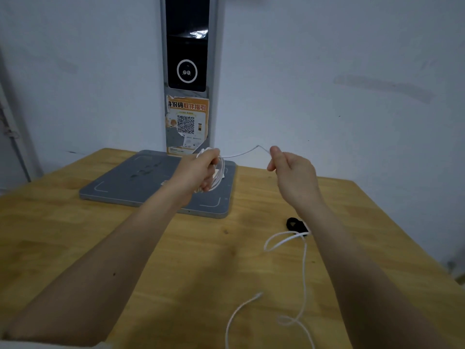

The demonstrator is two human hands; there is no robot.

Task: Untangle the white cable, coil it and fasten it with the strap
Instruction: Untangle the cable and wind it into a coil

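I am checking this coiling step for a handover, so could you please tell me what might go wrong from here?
The loose white cable still lies in loops on the table, so it may knot as it is drawn in. It also crosses the black strap and could drag it away. The coil in the left hand may slip open while the right hand pulls.

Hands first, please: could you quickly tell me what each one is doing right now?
Left hand: closed around loops of the white cable.
Right hand: pinching a stretch of the same cable.
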